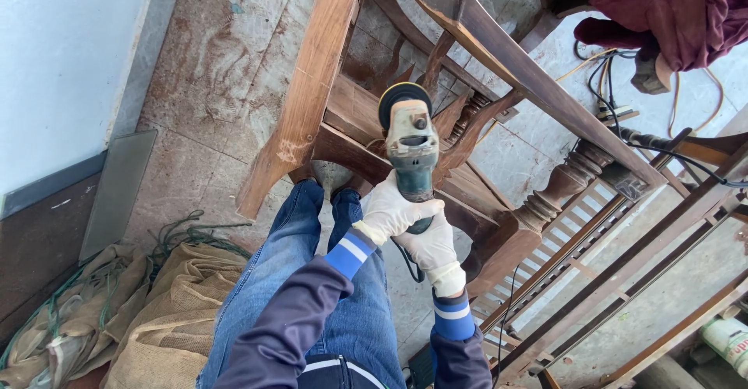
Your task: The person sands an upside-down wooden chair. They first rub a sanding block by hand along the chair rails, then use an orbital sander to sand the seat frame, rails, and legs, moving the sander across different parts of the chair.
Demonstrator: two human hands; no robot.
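Both my hands wear white gloves and grip a green angle grinder (411,146) by its body. My left hand (392,213) wraps the body from the left; my right hand (433,250) holds it just below. The grinder's dark disc with a yellow rim (402,95) points away from me and sits against a brown wooden furniture frame (312,85), close to where a thick leg meets a cross rail. Its black cord (408,260) hangs down under my hands. My blue jeans (296,280) show below.
Burlap sacks (156,319) lie on the floor at lower left beside a white wall. A turned wooden post (561,183) and slatted rails (592,249) stand to the right. Black cables (623,101) and a dark red cloth (670,7) lie at upper right.
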